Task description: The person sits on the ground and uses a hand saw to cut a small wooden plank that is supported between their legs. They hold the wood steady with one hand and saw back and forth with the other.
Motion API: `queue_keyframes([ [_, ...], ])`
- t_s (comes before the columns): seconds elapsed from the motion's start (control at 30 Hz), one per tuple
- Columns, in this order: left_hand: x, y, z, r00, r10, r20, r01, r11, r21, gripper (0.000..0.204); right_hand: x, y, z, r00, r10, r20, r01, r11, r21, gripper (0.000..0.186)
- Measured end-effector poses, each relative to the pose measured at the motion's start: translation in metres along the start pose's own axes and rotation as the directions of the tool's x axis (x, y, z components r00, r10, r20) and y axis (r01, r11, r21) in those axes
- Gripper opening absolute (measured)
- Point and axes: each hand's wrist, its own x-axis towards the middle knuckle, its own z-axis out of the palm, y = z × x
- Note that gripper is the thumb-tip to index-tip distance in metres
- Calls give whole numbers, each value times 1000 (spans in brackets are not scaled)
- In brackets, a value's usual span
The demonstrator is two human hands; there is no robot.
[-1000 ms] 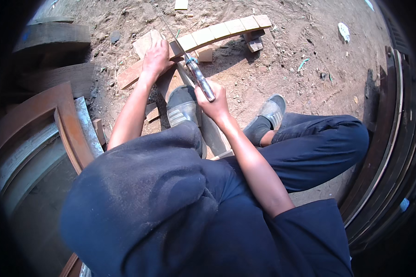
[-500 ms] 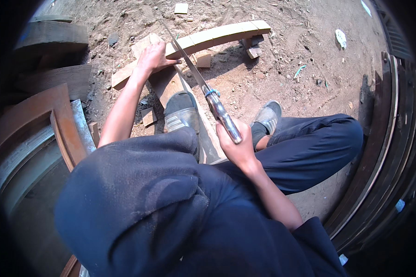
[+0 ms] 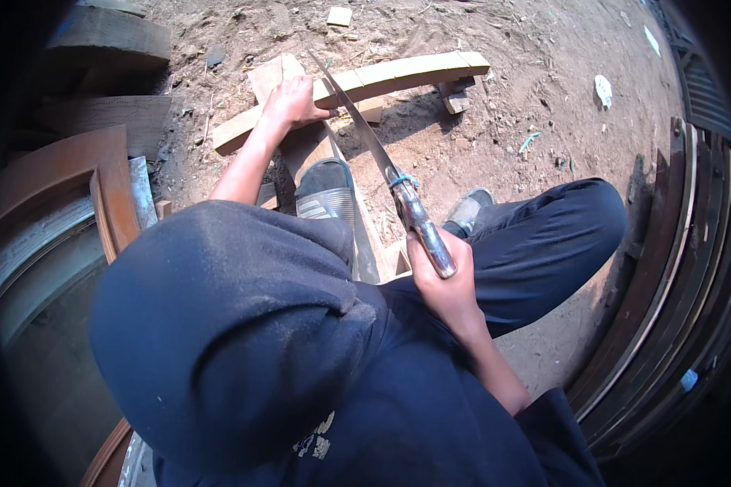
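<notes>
A pale curved wooden piece [image 3: 398, 75] with pencil-like lines across its top lies crosswise over a wooden plank [image 3: 302, 152]. My left hand [image 3: 291, 104] grips it left of the saw, pressing it down with the thumb toward the blade. In my right hand [image 3: 447, 284] is a handsaw [image 3: 417, 217] with a dark mottled handle and blue cord tied near the blade. Its blade slants away from me and crosses the curved piece just right of my left hand. How deep the teeth sit cannot be made out. My sandalled foot [image 3: 325, 193] rests on the plank.
A small block stack [image 3: 455, 99] sits under the curved piece's right end. Brown curved frames [image 3: 114, 195] and thick curved timbers [image 3: 110, 40] lie at left. Long dark boards [image 3: 666, 268] are stacked at right. Wood offcuts [image 3: 339, 16] and litter dot the dirt.
My right hand has drawn the saw back toward me a little. My left hand keeps its hold on the curved piece. The whole view has shifted slightly.
</notes>
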Motion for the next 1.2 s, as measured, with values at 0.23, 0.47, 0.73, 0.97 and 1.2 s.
queue_keyframes([
  [0.23,5,1,10,999,-6,-35,5,1000,-21,75,28,-13,14,1000,-1,31,2,1000,-28,21],
  [0.47,-4,-2,11,997,-17,-81,18,1000,14,74,27,-23,4,996,76,38,-76,997,9,22],
  [0.73,1,0,7,1000,-32,1,32,1000,1,79,-9,-9,-18,999,17,32,-19,999,51,18],
  [0.97,0,5,11,999,-3,-47,3,1000,-10,75,35,-2,6,998,29,51,-29,1000,-7,22],
  [1.2,-5,1,12,997,-24,-77,22,1000,-18,70,-2,-16,-11,998,26,54,-28,999,43,17],
])
